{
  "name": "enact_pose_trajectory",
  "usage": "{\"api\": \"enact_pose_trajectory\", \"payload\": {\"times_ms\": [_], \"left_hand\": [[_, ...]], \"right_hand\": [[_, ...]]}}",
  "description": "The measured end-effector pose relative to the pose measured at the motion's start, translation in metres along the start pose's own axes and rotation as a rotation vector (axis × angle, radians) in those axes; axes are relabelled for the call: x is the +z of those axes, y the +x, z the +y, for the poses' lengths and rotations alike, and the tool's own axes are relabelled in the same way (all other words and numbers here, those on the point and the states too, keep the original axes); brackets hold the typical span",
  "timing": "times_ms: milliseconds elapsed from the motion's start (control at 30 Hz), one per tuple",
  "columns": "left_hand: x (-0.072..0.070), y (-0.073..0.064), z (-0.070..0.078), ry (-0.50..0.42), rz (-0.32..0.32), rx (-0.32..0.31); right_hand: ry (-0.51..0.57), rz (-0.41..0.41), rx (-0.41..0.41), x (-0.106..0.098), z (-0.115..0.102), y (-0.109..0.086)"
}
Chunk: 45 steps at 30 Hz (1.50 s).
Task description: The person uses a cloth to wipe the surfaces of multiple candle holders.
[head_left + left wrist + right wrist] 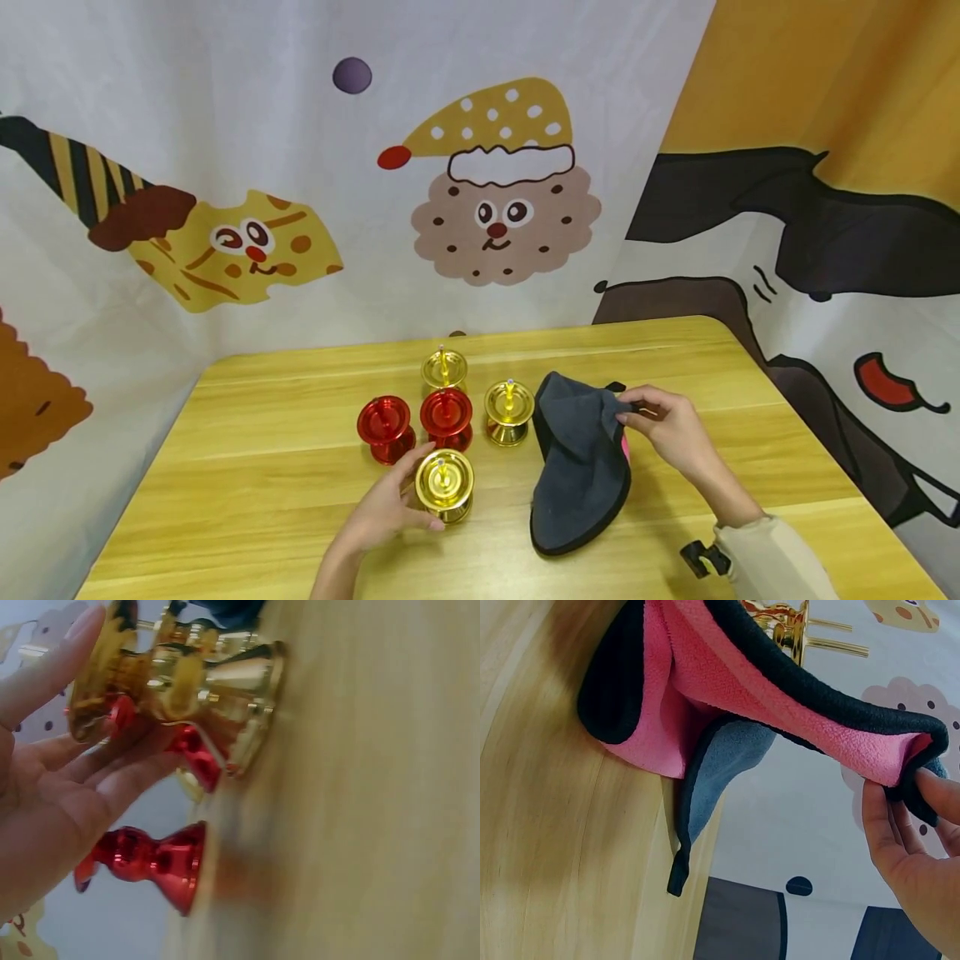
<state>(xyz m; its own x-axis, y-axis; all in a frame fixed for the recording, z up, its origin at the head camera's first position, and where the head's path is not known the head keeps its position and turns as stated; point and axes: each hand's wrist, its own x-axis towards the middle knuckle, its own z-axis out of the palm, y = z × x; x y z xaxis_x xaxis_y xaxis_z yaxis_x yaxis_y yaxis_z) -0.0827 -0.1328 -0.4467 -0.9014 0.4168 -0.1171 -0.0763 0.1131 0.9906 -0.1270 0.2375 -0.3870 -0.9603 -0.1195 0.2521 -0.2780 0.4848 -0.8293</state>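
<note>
Twice clamped: with the left grip [386, 504] round the nearest gold stand [445, 485], just in front of two red stands [385, 420]; with the right grip [669, 431] on a corner of the dark-grey, pink-lined cloth [579, 467], partly raised off the bench [240, 517] beside another gold stand [507, 408].

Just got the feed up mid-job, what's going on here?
A person's left hand holds the nearest shiny gold stemmed cup. The right hand pinches a corner of a soft grey cloth with a pink underside and black edging, keeping that corner raised off the wood-grain table. Two shiny red stemmed cups and two more gold ones stand farther back.
</note>
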Motion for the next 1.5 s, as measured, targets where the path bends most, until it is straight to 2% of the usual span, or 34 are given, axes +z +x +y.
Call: {"api": "enact_pose_trajectory", "payload": {"times_ms": [167, 267, 433, 533, 633, 767, 867, 967, 1133, 1300, 1400, 1500], "left_hand": [[0.003, 0.002, -0.007, -0.087, -0.019, 0.038], [0.004, 0.003, -0.01, -0.106, -0.021, 0.049], [0.007, 0.005, -0.012, -0.061, 0.04, 0.062], [0.01, 0.006, -0.01, 0.019, 0.102, 0.053], [0.014, 0.007, -0.002, 0.075, 0.159, 0.03], [0.021, 0.01, 0.015, 0.075, 0.188, 0.021], [0.027, 0.015, 0.033, 0.095, 0.186, 0.036], [0.035, 0.023, 0.049, 0.165, 0.169, 0.078], [0.05, 0.035, 0.07, 0.231, 0.135, 0.128], [0.065, 0.041, 0.081, 0.215, 0.113, 0.114], [0.07, 0.043, 0.083, 0.199, 0.083, 0.104], [0.073, 0.044, 0.081, 0.199, 0.068, 0.103]], "right_hand": [[0.003, -0.005, -0.005, 0.001, 0.0, -0.001], [0.01, -0.006, -0.004, 0.0, 0.0, -0.001], [0.009, -0.008, -0.005, 0.0, -0.001, -0.002], [0.008, -0.013, -0.007, 0.001, -0.003, -0.002], [0.014, -0.022, -0.013, 0.001, -0.004, -0.001], [0.019, -0.031, -0.041, 0.001, -0.01, 0.001], [0.018, -0.026, -0.071, 0.001, -0.019, 0.001], [0.04, -0.023, -0.107, 0.003, -0.033, 0.002], [0.162, -0.053, -0.187, 0.016, -0.056, 0.001], [0.241, -0.095, -0.223, 0.034, -0.068, -0.002], [0.21, -0.11, -0.26, 0.045, -0.068, -0.004], [0.129, -0.122, -0.292, 0.053, -0.066, -0.007]]}}
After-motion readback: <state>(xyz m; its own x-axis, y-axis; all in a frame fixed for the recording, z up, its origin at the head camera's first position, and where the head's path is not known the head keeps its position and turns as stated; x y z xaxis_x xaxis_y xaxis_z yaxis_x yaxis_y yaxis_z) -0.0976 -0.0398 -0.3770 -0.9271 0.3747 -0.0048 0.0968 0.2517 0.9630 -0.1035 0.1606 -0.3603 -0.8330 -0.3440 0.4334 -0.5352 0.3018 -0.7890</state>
